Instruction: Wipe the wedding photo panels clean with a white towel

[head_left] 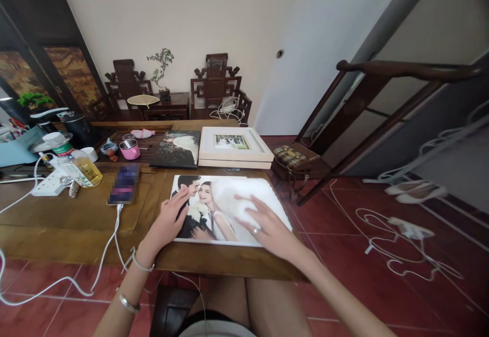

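Photo panel [225, 223] lies flat on counter [91, 215], right in front of you. Your left hand [171, 215] rests on panel's left side, fingers stretched, holding nothing. Your right hand [265, 223] is over panel's right half, fingers curled around what looks like white wad [245, 209]; blur hides its edges. Just behind panel: dark photo board [171, 148], stacked pale frames [237, 162].

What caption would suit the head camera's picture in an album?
Left hand and blurred right hand over a large couple portrait on a wooden table, a framed picture lying beyond.
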`<action>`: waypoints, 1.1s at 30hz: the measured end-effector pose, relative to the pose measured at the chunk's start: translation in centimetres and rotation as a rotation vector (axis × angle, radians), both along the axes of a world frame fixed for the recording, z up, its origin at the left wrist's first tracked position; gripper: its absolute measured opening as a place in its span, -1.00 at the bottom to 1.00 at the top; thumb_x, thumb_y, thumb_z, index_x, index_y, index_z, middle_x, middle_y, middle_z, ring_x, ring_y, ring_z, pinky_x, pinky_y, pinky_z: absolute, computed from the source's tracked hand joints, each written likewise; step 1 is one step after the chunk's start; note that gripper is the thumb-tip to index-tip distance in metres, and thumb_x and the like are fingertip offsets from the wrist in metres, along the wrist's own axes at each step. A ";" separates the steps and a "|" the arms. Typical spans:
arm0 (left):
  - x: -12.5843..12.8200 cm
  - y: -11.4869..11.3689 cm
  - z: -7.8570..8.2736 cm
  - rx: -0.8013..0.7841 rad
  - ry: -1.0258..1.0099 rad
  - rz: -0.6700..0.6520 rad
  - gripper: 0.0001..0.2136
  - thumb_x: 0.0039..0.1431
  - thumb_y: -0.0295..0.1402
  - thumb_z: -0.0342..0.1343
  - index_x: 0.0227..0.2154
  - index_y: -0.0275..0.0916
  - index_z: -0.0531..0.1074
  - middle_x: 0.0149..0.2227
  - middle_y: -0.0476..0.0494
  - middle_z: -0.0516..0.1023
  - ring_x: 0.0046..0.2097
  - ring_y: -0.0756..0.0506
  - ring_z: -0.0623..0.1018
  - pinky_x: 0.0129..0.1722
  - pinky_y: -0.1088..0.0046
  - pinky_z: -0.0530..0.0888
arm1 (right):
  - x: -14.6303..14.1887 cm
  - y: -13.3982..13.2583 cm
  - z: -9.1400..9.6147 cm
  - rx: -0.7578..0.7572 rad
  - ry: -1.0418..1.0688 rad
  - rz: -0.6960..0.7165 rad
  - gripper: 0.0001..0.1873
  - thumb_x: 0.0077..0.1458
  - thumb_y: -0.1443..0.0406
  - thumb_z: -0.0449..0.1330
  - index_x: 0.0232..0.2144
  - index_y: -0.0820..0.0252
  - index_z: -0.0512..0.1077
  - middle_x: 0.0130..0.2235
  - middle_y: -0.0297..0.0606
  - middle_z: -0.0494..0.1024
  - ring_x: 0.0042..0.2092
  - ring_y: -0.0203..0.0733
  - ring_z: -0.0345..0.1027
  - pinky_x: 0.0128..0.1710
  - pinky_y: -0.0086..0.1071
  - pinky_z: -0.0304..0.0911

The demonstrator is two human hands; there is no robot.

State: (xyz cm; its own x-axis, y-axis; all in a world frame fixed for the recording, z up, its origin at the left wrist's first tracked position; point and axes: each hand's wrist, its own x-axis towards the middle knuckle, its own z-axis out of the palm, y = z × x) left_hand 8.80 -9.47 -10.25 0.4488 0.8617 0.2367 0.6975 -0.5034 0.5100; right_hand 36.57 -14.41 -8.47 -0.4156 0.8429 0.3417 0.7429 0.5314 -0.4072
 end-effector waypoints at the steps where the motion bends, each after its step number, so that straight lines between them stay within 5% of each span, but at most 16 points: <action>1: 0.0 0.0 0.0 0.002 0.002 -0.003 -0.62 0.29 -0.36 -0.18 0.15 -0.14 0.19 0.26 -0.17 0.16 0.29 -0.10 0.11 0.19 0.16 0.12 | 0.0 1.3 -0.1 -0.001 0.007 -0.022 -0.76 0.19 0.22 -0.01 -0.37 0.14 0.43 0.12 -0.11 0.37 0.20 0.02 0.12 0.19 0.01 0.03; 5: 0.0 0.0 0.1 0.009 0.003 -0.011 -0.62 0.30 -0.36 -0.19 0.15 -0.14 0.18 0.26 -0.17 0.15 0.30 -0.10 0.09 0.20 0.16 0.12 | 0.0 5.2 -0.4 0.007 0.031 -0.092 -0.74 0.20 0.19 -0.02 -0.26 0.12 0.44 0.07 -0.15 0.43 0.21 0.04 0.10 0.19 0.05 -0.01; 8: 0.0 0.0 0.1 -0.002 0.006 -0.007 -0.62 0.30 -0.36 -0.19 0.16 -0.15 0.18 0.26 -0.18 0.15 0.30 -0.10 0.09 0.20 0.17 0.12 | -0.2 5.2 -0.5 0.050 0.007 -0.087 -0.76 0.19 0.21 0.00 -0.29 0.16 0.43 0.08 -0.07 0.40 0.20 0.01 0.11 0.22 0.02 -0.08; 12: 0.0 0.0 0.0 0.011 -0.006 -0.010 -0.62 0.30 -0.36 -0.18 0.16 -0.13 0.18 0.26 -0.16 0.15 0.30 -0.10 0.09 0.20 0.18 0.12 | -0.9 1.1 -0.2 0.074 -0.037 -0.022 -0.82 0.15 0.31 0.02 -0.43 0.18 0.40 0.09 0.02 0.39 0.23 -0.02 0.05 0.23 0.04 -0.11; 17: 0.0 0.1 -0.2 0.011 -0.004 -0.003 -0.62 0.30 -0.36 -0.19 0.16 -0.13 0.17 0.26 -0.16 0.14 0.30 -0.10 0.09 0.19 0.18 0.13 | -1.7 -5.5 0.1 0.046 -0.087 0.093 -0.84 -0.01 0.46 0.03 -0.49 0.16 0.36 0.19 -0.12 0.26 0.28 -0.03 -0.08 0.24 0.08 -0.15; 21: -0.1 0.1 -0.4 0.017 -0.001 -0.010 -0.61 0.30 -0.35 -0.20 0.17 -0.12 0.15 0.27 -0.16 0.13 0.29 -0.11 0.10 0.18 0.17 0.14 | -1.5 -7.4 0.1 0.036 -0.091 0.188 -0.86 -0.02 0.44 0.05 -0.47 0.14 0.36 0.20 -0.18 0.25 0.28 -0.02 -0.09 0.23 0.08 -0.11; 26: -0.2 0.2 -0.4 0.035 0.004 -0.019 -0.61 0.30 -0.35 -0.19 0.17 -0.12 0.16 0.26 -0.15 0.14 0.29 -0.11 0.11 0.18 0.17 0.14 | -1.1 -5.2 0.2 0.022 -0.051 0.109 -0.85 0.09 0.40 0.03 -0.44 0.13 0.37 0.18 -0.16 0.28 0.25 -0.07 0.01 0.24 0.03 -0.08; 33: -0.1 0.1 -0.2 0.030 -0.010 -0.032 -0.61 0.29 -0.36 -0.18 0.16 -0.11 0.17 0.26 -0.16 0.15 0.29 -0.11 0.11 0.18 0.17 0.15 | -0.3 2.4 -0.2 0.016 -0.042 -0.021 -0.75 0.20 0.21 -0.02 -0.35 0.13 0.42 0.13 -0.14 0.36 0.23 0.00 0.07 0.20 0.02 -0.01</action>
State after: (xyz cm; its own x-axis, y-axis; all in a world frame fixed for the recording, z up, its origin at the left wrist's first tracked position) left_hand 8.66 -9.35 -10.41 0.4738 0.8393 0.2668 0.6755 -0.5407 0.5013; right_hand 36.31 -11.96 -8.67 -0.4123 0.8461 0.3379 0.7699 0.5219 -0.3672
